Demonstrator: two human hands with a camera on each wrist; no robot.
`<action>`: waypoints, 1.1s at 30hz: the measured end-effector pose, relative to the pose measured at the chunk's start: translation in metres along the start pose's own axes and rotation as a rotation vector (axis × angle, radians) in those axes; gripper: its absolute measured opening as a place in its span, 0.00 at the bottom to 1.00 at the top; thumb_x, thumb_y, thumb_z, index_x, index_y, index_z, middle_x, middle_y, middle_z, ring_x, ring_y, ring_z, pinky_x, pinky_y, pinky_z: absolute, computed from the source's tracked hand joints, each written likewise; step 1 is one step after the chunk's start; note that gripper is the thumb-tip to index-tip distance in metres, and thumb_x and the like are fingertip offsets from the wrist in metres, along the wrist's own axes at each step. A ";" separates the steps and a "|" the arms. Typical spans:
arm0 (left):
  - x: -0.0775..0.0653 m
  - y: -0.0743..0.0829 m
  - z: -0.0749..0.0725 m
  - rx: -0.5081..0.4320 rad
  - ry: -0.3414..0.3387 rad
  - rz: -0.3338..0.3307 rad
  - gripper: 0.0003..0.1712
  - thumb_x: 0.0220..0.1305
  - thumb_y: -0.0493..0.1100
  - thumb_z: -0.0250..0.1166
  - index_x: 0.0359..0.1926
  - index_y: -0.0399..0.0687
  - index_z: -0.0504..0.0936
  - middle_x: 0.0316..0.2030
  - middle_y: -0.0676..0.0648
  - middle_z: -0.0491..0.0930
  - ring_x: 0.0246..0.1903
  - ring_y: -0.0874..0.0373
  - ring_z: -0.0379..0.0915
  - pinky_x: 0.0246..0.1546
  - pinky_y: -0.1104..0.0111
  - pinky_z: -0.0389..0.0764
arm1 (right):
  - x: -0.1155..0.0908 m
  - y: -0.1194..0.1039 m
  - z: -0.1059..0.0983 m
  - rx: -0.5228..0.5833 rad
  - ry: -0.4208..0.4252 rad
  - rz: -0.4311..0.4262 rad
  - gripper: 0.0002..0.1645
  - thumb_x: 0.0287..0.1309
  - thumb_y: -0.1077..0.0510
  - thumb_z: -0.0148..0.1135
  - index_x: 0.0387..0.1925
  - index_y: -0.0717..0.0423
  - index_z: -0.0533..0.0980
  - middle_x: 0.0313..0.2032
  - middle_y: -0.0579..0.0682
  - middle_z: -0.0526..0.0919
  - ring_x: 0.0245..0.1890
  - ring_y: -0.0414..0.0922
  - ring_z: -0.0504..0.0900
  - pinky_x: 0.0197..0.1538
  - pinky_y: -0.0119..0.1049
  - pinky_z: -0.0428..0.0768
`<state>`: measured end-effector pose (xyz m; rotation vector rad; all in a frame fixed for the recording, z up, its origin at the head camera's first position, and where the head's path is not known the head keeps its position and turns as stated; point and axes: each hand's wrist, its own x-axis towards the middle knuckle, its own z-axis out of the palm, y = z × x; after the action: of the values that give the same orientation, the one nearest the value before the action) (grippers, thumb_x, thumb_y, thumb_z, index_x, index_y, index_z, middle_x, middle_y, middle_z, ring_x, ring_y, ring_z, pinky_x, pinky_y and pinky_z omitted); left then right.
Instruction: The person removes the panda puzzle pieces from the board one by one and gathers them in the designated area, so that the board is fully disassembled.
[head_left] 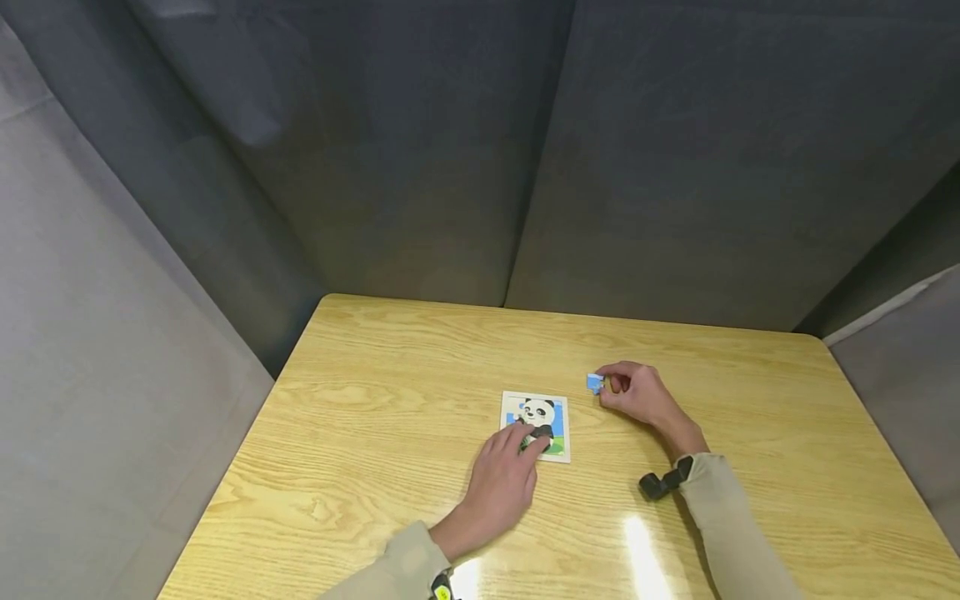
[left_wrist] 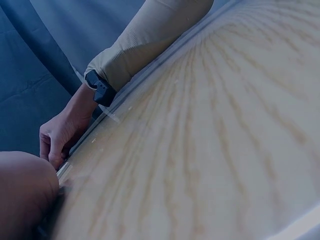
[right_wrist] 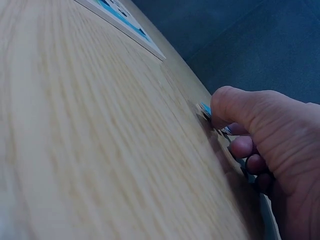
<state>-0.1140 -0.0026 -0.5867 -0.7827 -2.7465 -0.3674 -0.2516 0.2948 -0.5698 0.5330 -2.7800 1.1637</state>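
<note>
A square panda puzzle (head_left: 557,419) in a pale frame lies flat on the table. My left hand (head_left: 501,483) reaches over its lower left part, fingertips on the panda's body. To the right of the puzzle, my right hand (head_left: 641,395) pinches a small blue puzzle piece (head_left: 594,382) between thumb and fingers, close over the tabletop. From the right wrist, the blue edge of the piece (right_wrist: 205,108) pokes out past the thumb, the rest hidden behind the fingers. A blurred part of the left hand (left_wrist: 25,190) fills the left wrist view's corner.
The wood-grain table (head_left: 360,433) has rounded back corners. Dark grey curtains (head_left: 420,167) hang behind it, with lighter cloth (head_left: 97,350) at the left. A black wrist device (head_left: 666,481) sits on the right cuff and reaches out over the table.
</note>
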 end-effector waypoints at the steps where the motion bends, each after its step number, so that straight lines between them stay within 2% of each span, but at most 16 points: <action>1: 0.000 0.000 0.000 -0.002 -0.001 -0.002 0.23 0.77 0.44 0.55 0.69 0.60 0.76 0.68 0.49 0.71 0.72 0.50 0.65 0.71 0.57 0.69 | 0.000 0.000 0.000 -0.001 -0.001 0.003 0.16 0.51 0.65 0.72 0.44 0.60 0.86 0.24 0.48 0.77 0.24 0.41 0.71 0.32 0.31 0.70; 16: 0.001 -0.001 0.002 -0.035 0.016 0.006 0.22 0.78 0.44 0.53 0.68 0.60 0.78 0.67 0.49 0.72 0.71 0.50 0.65 0.70 0.57 0.70 | 0.000 -0.002 -0.001 -0.009 -0.016 -0.019 0.18 0.52 0.65 0.72 0.47 0.62 0.85 0.25 0.48 0.77 0.24 0.42 0.70 0.32 0.32 0.69; 33: 0.002 0.002 -0.001 -0.048 -0.001 -0.010 0.22 0.79 0.44 0.52 0.68 0.59 0.78 0.68 0.48 0.72 0.71 0.49 0.65 0.71 0.56 0.69 | 0.001 0.000 0.000 -0.030 -0.014 -0.005 0.18 0.53 0.64 0.71 0.49 0.61 0.84 0.25 0.48 0.77 0.24 0.42 0.71 0.32 0.33 0.69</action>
<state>-0.1145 -0.0008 -0.5847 -0.7809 -2.7531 -0.4368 -0.2529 0.2942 -0.5698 0.5467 -2.8014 1.1204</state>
